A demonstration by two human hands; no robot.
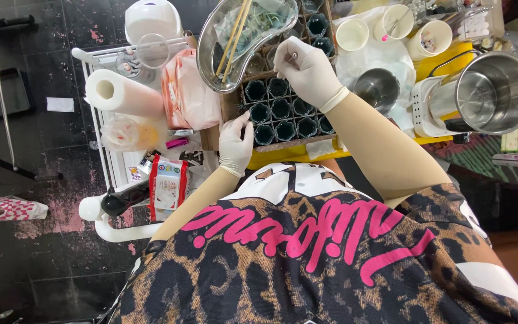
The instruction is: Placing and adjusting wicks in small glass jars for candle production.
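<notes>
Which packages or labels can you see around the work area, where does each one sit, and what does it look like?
Wipes pack: flat red and white pouch, white trolley's front edge.
Pink bag: soft printed plastic bag, left of the metal kidney tray.
Small pink wrapper: slim, below the pink bag.
Paper bag: white with pink pattern, lying on the dark floor, far left.
Flat boxes: pale, far right beside the steel pot.

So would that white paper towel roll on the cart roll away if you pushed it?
Probably. The paper towel roll lies on its side, so a nudge could set it rolling. It looks soft and hollow, so likely light and squashy. The cart's white rail might stop it.
</notes>
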